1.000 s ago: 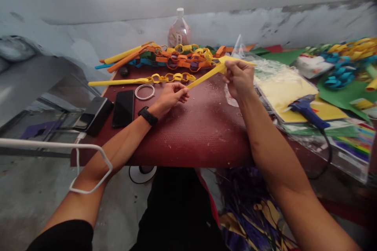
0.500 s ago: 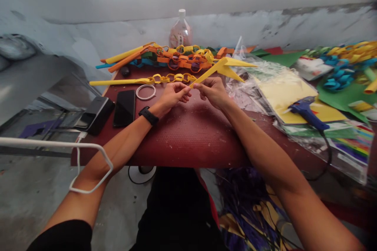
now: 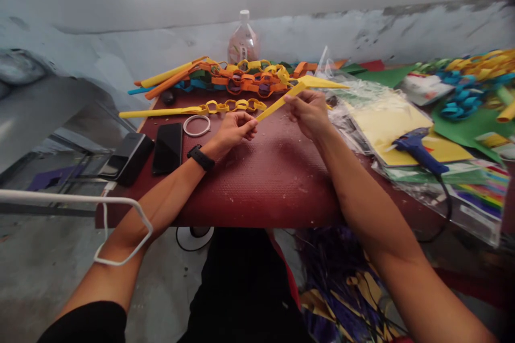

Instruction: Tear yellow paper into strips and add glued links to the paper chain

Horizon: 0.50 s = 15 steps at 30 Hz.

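Observation:
Between my hands runs a flat yellow paper strip [image 3: 277,104], slanting up to the right, with a pointed, folded yellow end beyond my right hand. My left hand [image 3: 237,129] pinches its lower left end between thumb and fingers. Farther up the strip, near the pointed end, the fingers of my right hand [image 3: 309,112] are closed on it. Just behind my left hand lies a yellow paper chain [image 3: 231,106] joined to a long rolled yellow paper stick [image 3: 153,113]. A white ring of tape [image 3: 197,125] rests left of my left hand.
Orange, yellow and blue paper chains [image 3: 245,83] lie along the back, before a clear bottle [image 3: 243,43]. A phone [image 3: 167,148] and a black box [image 3: 131,158] stand left. To the right are yellow sheets [image 3: 390,123], a blue glue gun [image 3: 420,150] and more chains [image 3: 462,99].
My right hand has slid up and to the right along the yellow strip, away from my left hand. My left hand keeps its pinch at the lower end.

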{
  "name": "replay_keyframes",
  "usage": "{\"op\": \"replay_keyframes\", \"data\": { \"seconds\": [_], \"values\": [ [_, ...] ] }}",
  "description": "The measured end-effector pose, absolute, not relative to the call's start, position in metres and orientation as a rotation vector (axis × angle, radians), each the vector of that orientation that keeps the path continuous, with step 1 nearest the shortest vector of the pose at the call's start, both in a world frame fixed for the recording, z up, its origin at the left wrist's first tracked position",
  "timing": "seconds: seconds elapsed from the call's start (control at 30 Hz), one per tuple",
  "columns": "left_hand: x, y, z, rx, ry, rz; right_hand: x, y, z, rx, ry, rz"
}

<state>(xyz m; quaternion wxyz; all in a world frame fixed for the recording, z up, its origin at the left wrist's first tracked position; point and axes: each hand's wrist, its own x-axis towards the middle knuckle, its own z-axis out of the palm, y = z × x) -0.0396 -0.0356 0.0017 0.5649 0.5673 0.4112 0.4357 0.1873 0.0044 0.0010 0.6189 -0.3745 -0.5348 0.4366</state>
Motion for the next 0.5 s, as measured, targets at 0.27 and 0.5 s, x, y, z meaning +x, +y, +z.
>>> {"op": "replay_keyframes", "data": {
  "seconds": [0.27, 0.5],
  "values": [
    [-0.045, -0.033, 0.001, 1.301, 1.039, 1.03, 0.226, 0.02, 0.004, -0.912, -1.147, 0.835],
    [-0.041, -0.035, 0.001, 1.326, 0.969, 1.053, 0.171, -0.012, 0.003, -0.903, -1.309, 1.208]
  ]
}}
